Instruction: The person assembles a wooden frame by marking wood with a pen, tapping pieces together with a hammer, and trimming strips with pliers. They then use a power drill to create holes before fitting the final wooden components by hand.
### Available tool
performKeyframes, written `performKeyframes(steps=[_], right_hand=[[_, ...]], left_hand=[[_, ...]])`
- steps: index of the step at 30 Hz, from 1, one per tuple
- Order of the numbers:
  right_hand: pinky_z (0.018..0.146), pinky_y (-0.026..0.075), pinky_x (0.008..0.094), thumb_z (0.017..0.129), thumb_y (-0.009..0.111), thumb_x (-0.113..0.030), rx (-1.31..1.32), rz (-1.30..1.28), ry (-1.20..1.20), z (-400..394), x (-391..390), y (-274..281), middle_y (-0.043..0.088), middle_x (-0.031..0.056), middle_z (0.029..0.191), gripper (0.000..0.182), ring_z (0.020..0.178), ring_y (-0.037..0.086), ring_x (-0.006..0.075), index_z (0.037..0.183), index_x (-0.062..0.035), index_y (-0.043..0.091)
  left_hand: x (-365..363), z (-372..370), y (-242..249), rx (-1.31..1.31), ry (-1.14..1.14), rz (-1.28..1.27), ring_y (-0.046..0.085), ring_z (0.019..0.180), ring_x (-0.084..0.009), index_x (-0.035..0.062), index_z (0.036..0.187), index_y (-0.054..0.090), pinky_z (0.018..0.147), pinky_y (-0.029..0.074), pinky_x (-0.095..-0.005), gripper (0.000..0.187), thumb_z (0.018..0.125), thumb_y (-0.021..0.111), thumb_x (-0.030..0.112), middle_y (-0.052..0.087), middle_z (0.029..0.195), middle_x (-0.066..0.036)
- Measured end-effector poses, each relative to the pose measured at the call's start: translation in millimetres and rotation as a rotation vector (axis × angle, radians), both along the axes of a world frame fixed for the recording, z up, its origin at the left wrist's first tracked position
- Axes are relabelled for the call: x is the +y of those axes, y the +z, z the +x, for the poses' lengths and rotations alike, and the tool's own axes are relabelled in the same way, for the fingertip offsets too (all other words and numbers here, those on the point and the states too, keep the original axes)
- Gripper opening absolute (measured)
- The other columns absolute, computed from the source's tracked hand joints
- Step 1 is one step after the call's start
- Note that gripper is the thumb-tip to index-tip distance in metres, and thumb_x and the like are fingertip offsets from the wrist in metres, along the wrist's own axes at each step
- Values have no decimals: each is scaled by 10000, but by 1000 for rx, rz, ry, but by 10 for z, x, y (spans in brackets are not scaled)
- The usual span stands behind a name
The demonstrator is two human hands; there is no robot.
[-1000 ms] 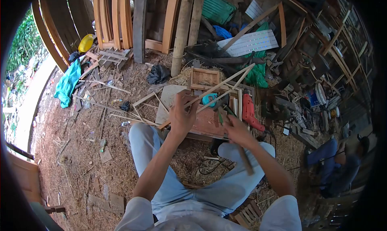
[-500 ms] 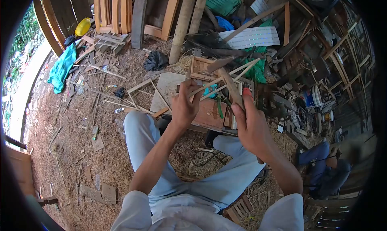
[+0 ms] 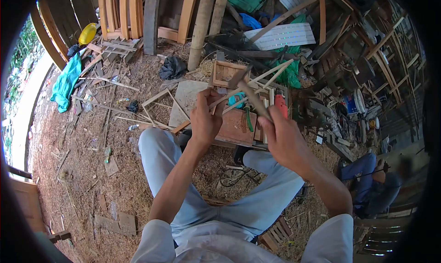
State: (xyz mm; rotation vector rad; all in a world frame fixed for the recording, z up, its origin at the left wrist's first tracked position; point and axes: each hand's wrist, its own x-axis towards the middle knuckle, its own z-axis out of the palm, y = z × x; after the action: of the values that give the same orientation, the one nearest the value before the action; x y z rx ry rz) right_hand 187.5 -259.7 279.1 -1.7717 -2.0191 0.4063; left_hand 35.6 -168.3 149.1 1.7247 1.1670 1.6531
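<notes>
My left hand (image 3: pixel 206 118) is closed around the near ends of thin wooden strips (image 3: pixel 279 70), which spread apart toward the upper right. In my right hand (image 3: pixel 285 139) is the wooden handle of a hammer (image 3: pixel 255 100). Its head, slightly blurred, hangs above the strips to the right of my left fingers. Under my hands lies a reddish-brown board (image 3: pixel 233 130) with a green-handled tool (image 3: pixel 249 120) on it. A teal object (image 3: pixel 236 99) shows between the strips. Beyond the hammer head sits a small open wooden box (image 3: pixel 220 82).
A red object (image 3: pixel 281 108) stands beside the board. Wood shavings and scraps cover the ground. Curved wooden pieces (image 3: pixel 124 13) and a bamboo post (image 3: pixel 200 29) stand at the back. Wood clutter fills the right side, where another person (image 3: pixel 367 180) sits.
The hammer head has moved left and slightly down, closer to my left hand. My left hand keeps its hold on the strips. The camera view has shifted slightly.
</notes>
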Motion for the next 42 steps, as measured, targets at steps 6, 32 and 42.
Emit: performKeyframes(steps=[6, 32, 42], right_hand=[[465, 367, 535, 986, 471, -200, -43, -18, 32, 59, 13, -152, 538, 254, 585, 210, 582, 566, 478, 987, -3, 400], [565, 431, 573, 993, 438, -225, -81, -112, 26, 35, 15, -129, 596, 272, 727, 239, 672, 597, 470, 1035, 11, 431], [619, 442, 579, 998, 413, -233, 76, -184, -44, -53, -38, 159, 596, 290, 799, 271, 751, 613, 445, 1029, 35, 436]], left_hand=[[-1, 3, -1, 18, 9, 33, 691, 820, -286, 30, 1049, 466, 644, 528, -344, 313, 826, 685, 13, 673, 900, -125], [18, -9, 15, -18, -10, -111, 688, 923, -224, -1, 1035, 471, 801, 523, -309, 314, 802, 680, -36, 683, 930, -175], [-17, -9, 31, -9, -7, -54, 696, 891, -280, 25, 1029, 474, 735, 514, -325, 296, 819, 683, 6, 698, 929, -172]])
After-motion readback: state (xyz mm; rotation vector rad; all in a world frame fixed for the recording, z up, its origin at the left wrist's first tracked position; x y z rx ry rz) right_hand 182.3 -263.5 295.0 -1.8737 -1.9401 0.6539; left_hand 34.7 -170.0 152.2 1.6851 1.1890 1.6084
